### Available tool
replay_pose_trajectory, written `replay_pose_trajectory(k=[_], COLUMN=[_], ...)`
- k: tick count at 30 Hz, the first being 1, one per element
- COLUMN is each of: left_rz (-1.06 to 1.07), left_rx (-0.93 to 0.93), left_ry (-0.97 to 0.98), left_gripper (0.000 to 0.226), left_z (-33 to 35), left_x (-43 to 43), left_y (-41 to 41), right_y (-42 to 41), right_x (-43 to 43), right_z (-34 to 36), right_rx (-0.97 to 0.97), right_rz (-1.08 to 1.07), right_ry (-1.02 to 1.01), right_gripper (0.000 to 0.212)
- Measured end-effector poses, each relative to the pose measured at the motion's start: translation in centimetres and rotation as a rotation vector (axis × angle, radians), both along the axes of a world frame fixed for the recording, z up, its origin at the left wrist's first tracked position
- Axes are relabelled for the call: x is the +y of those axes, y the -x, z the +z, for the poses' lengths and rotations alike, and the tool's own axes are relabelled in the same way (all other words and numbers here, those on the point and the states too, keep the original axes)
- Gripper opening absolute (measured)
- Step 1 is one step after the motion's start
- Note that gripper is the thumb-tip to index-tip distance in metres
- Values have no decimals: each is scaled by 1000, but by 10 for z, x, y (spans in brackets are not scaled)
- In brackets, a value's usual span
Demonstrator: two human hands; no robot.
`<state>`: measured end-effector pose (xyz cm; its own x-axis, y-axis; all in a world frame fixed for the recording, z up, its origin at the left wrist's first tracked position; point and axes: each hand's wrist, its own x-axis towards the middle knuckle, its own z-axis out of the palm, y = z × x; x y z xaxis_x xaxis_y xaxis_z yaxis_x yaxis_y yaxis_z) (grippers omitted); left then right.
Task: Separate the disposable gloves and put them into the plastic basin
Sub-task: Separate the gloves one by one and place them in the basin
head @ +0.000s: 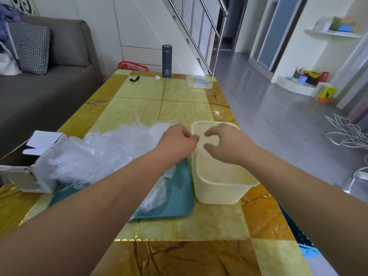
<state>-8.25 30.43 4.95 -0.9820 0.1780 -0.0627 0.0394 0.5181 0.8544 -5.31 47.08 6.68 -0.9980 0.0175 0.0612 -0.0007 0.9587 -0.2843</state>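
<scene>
A heap of clear disposable gloves (103,152) spills from a torn white box (29,176) onto a teal tray (179,200). Right of the tray stands the cream plastic basin (225,193). My left hand (177,142) hovers at the basin's left rim, its fingertips pinched together. Over the basin's far end, my right hand (227,144) has curled fingers. A thin clear glove film (208,137) seems to stretch between the two hands, though it is hard to make out. The basin's inside looks hazy, so I cannot tell what lies in it.
At the far end of the yellow tiled table (179,226) stand a dark flask (166,60), a clear plastic case (199,81) and a small black item (134,78). A grey sofa (49,86) lies to the left. White cables (346,132) lie on the floor to the right.
</scene>
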Motion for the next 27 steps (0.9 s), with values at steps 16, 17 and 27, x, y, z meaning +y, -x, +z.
replay_pose_trajectory(k=[16, 17, 27], left_rz=[18, 0, -50], left_rx=[323, 308, 272], left_ry=[310, 371, 564], left_gripper=[18, 29, 34], left_z=[-56, -67, -98], left_x=[-139, -145, -160], left_y=[-62, -67, -68], right_y=[5, -5, -65], right_x=[-68, -82, -136], right_z=[6, 9, -95], right_rx=[25, 128, -256], right_rz=[-136, -88, 23], right_ry=[-119, -64, 679], right_gripper=[27, 32, 34])
